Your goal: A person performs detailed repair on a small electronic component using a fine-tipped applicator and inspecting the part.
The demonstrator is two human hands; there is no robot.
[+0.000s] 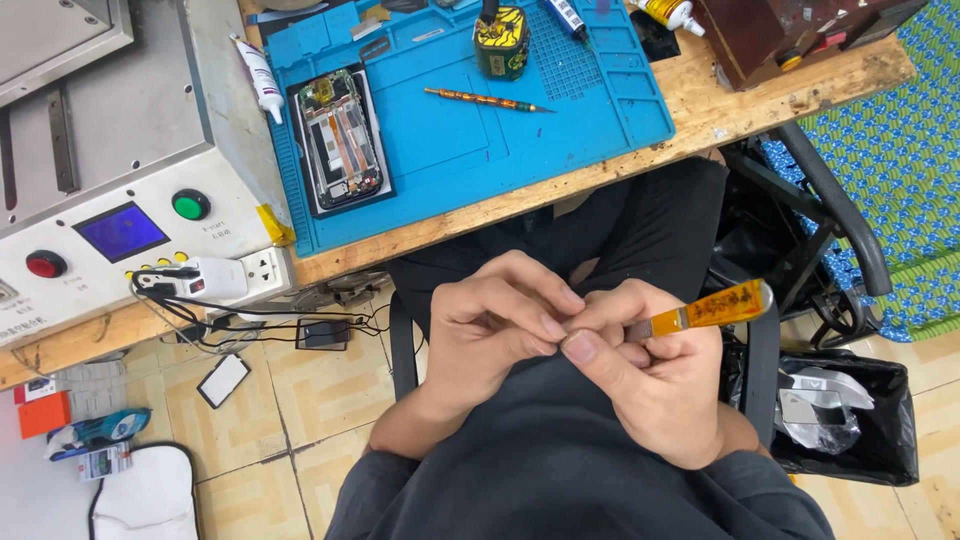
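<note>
While right hand (655, 385) grips orange tool (705, 310), left hand (500, 320) pinches at blade tip; hands together. Keep tip steady, fingers clear. Opened phone (342, 140) beyond hands.

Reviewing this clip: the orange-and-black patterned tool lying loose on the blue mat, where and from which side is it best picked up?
Probably at the middle of its thick patterned shaft, from above. The patterned tool lies flat and nearly level on the blue mat, with bare mat on both long sides, so fingers could pinch across it. Its right end tapers to a thin tip, a poor grip. Both the left hand and right hand are busy in the lap.
</note>
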